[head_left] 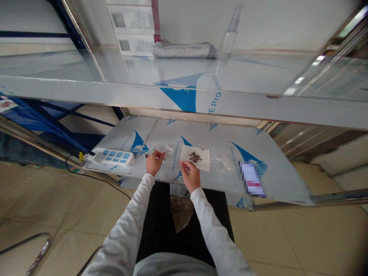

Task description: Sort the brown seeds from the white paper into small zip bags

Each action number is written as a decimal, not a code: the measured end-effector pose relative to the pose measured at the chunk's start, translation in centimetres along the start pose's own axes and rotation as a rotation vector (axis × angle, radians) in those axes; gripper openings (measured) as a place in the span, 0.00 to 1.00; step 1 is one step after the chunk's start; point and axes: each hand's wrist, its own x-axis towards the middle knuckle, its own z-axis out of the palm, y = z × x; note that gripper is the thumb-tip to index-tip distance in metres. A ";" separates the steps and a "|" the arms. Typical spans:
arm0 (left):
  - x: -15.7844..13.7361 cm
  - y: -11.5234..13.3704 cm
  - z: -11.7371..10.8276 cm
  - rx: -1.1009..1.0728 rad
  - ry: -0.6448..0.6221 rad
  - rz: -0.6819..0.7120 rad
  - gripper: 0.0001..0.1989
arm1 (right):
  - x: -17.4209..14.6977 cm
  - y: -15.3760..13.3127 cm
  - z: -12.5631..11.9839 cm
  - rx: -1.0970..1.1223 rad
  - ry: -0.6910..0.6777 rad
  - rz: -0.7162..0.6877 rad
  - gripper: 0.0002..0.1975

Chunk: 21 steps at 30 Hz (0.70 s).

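Observation:
My left hand [154, 163] is closed in a pinch over the lower shelf, beside a crumpled clear plastic bag [168, 149]. Whatever lies between its fingertips is too small to make out. My right hand [191, 176] also has its fingers pinched together, at the near left corner of a white square sheet [204, 164]. I cannot tell whether it grips the sheet or something tiny. Several small dark brown pieces [196, 157] lie in a cluster on the sheet. Right of it sits another clear plastic bag [222, 163].
A white power strip [115, 156] lies at the left with a black cable. A phone [253, 179] rests at the right. Above, the upper shelf [129, 90] holds boxes [135, 30], a folded grey cloth [184, 50] and a spray bottle [228, 38]. A brown bag [181, 211] lies on my lap.

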 end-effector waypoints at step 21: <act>-14.8 7.6 -1.7 -0.752 -0.486 0.015 0.17 | -7.7 -4.6 -7.2 -0.297 -0.281 -0.149 0.14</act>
